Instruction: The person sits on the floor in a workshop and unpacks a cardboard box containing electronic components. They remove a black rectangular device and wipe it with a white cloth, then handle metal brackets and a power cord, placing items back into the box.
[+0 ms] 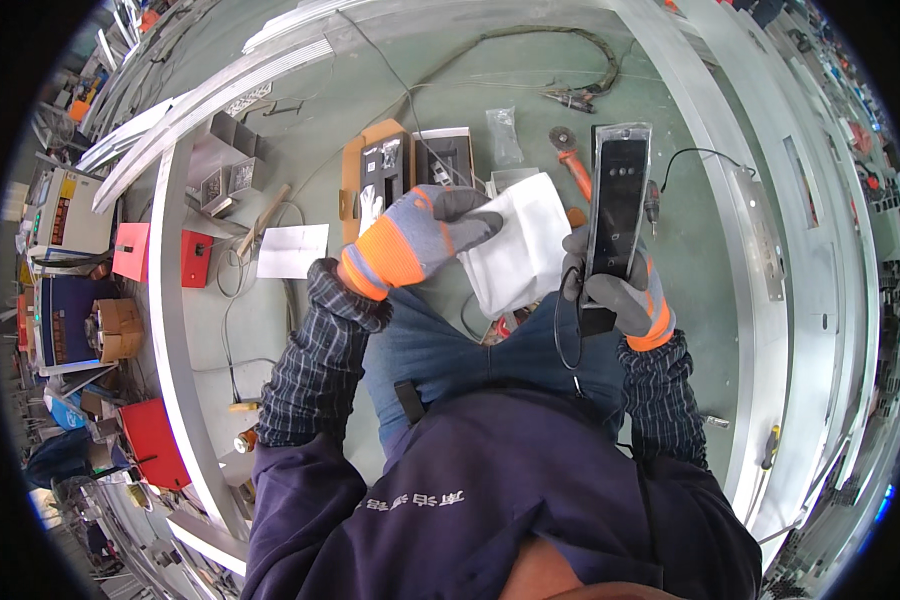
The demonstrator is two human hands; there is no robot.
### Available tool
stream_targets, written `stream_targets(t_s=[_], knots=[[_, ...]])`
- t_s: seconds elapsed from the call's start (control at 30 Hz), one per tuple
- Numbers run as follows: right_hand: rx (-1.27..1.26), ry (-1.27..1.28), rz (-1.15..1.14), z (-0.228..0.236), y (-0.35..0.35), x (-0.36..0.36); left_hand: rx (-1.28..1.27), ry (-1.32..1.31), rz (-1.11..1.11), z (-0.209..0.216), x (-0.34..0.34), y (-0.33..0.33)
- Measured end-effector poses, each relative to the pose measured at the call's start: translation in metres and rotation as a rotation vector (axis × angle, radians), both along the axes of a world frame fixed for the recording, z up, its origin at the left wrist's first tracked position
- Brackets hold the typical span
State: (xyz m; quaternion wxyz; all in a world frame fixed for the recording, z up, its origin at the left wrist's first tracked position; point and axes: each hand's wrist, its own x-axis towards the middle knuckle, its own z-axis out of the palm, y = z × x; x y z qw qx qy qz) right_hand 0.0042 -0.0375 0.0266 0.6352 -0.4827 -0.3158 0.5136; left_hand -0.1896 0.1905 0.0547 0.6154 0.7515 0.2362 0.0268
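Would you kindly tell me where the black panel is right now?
In the head view, the black panel is right of centre, held in the right hand, just right of the white wrapping in the left hand.

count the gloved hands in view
2. The left hand is near the centre, holding a white sheet; the right hand is farther right, gripping a black panel device. The cluttered edges could hide others.
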Motion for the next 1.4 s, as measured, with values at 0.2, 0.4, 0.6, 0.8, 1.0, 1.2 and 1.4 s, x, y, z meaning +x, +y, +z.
stream_targets(t_s=[0.2, 0.4, 0.6, 0.8, 1.0, 1.2, 1.4], knots=[[-0.019, -0.041, -0.177, 0.001, -0.001, -0.003, 0.213, -0.172, 0.256, -0.026, 0.011, -0.025], [0.113, 0.159, -0.271, 0.021, -0.020, -0.008, -0.204, -0.251, 0.319, -0.061, 0.025, -0.074], [-0.028, 0.295, -0.280, 0.013, -0.017, -0.020, 0.058, -0.242, 0.227, -0.069, 0.029, -0.113], [-0.068, 0.285, -0.374, -0.001, -0.021, -0.029, -0.763, -0.270, 0.187, -0.099, 0.024, -0.120], [-0.176, -0.070, -0.067, 0.003, -0.027, -0.020, -0.675, -0.092, 0.182, -0.085, 0.015, -0.105], [-0.275, -0.143, 0.003, 0.001, -0.022, -0.015, -0.415, -0.068, 0.240, -0.061, 0.012, -0.091], [-0.348, -0.046, 0.007, 0.018, -0.027, -0.010, -0.192, -0.113, 0.362, -0.040, 0.004, -0.070]])
